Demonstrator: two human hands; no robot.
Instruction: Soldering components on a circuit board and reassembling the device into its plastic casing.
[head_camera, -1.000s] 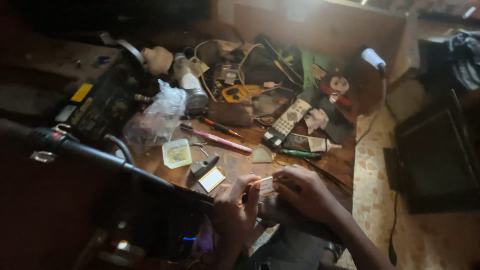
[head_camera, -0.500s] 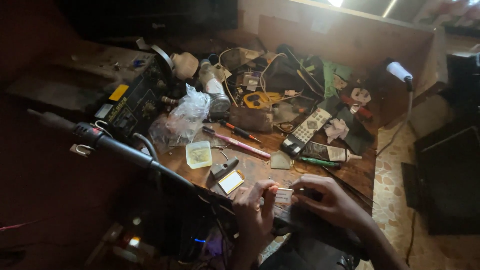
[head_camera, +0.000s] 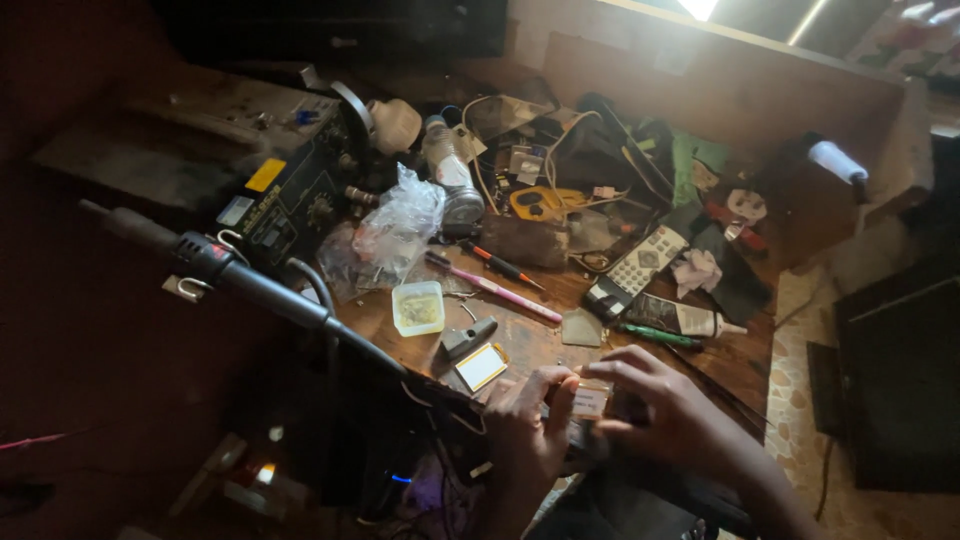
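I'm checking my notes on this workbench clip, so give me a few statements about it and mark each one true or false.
1. Both hands, the left hand and the right hand, hold a small pale part between them. True.
2. The small plastic tub sits on the floor. False: it stands on the wooden bench.
3. A pink pen lies on the bench beyond the hands. True.
4. The right hand grips the remote control. False: the remote lies untouched farther back.

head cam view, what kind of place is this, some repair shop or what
Most likely a small electronics repair bench. A hot-air rework station with its handpiece sits on a cluttered wooden table, beside screwdrivers and a keypad phone. The left hand and right hand hold a small part.
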